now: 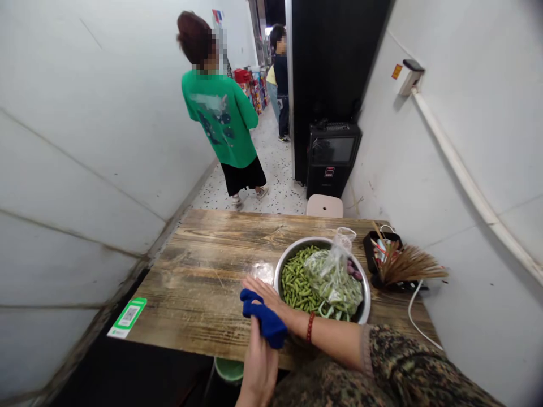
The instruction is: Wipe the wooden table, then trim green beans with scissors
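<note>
My right hand (pixel 263 292) is stretched out over the wooden table (pixel 203 265), palm down with straight fingers, a red bead bracelet at its wrist. My left hand (pixel 258 362) comes up from below and grips a bunched blue cloth (pixel 268 321), which it presses against the right hand. Part of the left fingers is hidden by the cloth. Just right of my hands stands a metal basin (pixel 276 277) full of green bean pods (pixel 299 280). A clear plastic bag (pixel 335 277) of green produce lies on the pods, with purple items (pixel 354 271) beside it.
A whisk broom (pixel 409 265) and a black box (pixel 370 249) are at the table's right edge. A QR-code card (pixel 128 317) lies at the left corner. Beyond the table are a stool (pixel 324 204), a black speaker (pixel 333 158) and a person in green (pixel 220 118).
</note>
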The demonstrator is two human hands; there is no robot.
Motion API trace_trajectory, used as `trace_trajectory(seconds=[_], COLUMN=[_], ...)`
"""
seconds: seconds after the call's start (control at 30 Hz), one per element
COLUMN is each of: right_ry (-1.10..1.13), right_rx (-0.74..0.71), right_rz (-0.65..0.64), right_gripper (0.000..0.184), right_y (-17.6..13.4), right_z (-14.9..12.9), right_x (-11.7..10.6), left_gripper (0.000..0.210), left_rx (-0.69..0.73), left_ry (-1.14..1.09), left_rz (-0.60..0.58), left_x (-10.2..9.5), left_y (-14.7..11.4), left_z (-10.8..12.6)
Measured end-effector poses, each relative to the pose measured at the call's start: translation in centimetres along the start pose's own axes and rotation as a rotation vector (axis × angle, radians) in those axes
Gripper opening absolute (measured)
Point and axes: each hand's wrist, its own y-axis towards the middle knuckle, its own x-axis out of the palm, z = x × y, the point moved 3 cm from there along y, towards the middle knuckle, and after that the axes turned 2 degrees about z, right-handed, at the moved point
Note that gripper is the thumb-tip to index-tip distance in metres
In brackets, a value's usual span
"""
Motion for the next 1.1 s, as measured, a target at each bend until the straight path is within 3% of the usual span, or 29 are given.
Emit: trace_trajectory(seconds=[0.13, 0.23, 0.3, 0.37, 0.5, 0.57, 0.67, 0.77, 0.83, 0.97, 1.03, 1.1], right_ry=[-0.062, -0.063, -0.089, -0.125, -0.091, 0.026, 0.25, 0.342, 0.365, 0.56, 0.623, 0.634], right_rx=[-0.036, -0.142, -0.198, -0.219, -0.217, -0.132, 0.057, 0.064, 0.067, 0.308, 0.385, 0.359], right_rz=[0.021, 0.019, 0.016, -0.015, -0.121, -0.07, 0.028, 0.003, 0.016, 0.111, 0.163, 0.243], right_gripper=[0.077, 0.078, 0.081, 0.074, 0.042, 0.043, 0.061, 0.074, 0.07, 0.044, 0.042, 0.044], right_y=[-2.7, -5.0, -5.9, -6.3, -6.6, -6.3, -4.9, -2.3, -0.4, 3.9, 6.6, 9.7], right_z=[0.0, -1.4, -2.2, -2.7, -2.9, -2.7, -2.0, -1.6, -0.9, 1.8, 2.9, 3.6], right_x=[2.6, 3.5, 3.3, 2.9, 1.5, 0.5, -0.2, 1.2, 2.5, 3.6, 2.6, 0.6], left_gripper=[0.06, 0.054, 0.05, 0.047, 0.039, 0.041, 0.053, 0.062, 0.062, 0.067, 0.072, 0.073], left_rx=[-0.083, -0.105, -0.089, -0.083, -0.048, 0.011, 0.051, 0.063, 0.075, 0.106, 0.118, 0.139], left_ry=[-0.158, -0.1, -0.04, -0.016, -0.033, -0.041, -0.017, 0.023, 0.025, 0.072, 0.165, 0.35], left_rz=[0.11, 0.256, 0.285, 0.295, 0.37, 0.395, 0.321, 0.123, 0.058, 0.105, 0.178, 0.24], left_x=[-0.8, -3.0, -4.2, -5.1, -6.7, -7.3, -7.6, -7.2, -7.9, -12.5, -15.9, -19.0], left_y=[-1.6, -1.6, -1.1, -0.3, 1.3, 1.7, 1.7, 1.9, 2.4, 4.0, 5.0, 6.1], left_z=[-0.1, -0.2, -0.1, 0.3, 2.6, 4.0, 4.6, 3.8, 3.4, 3.3, 2.7, 1.5])
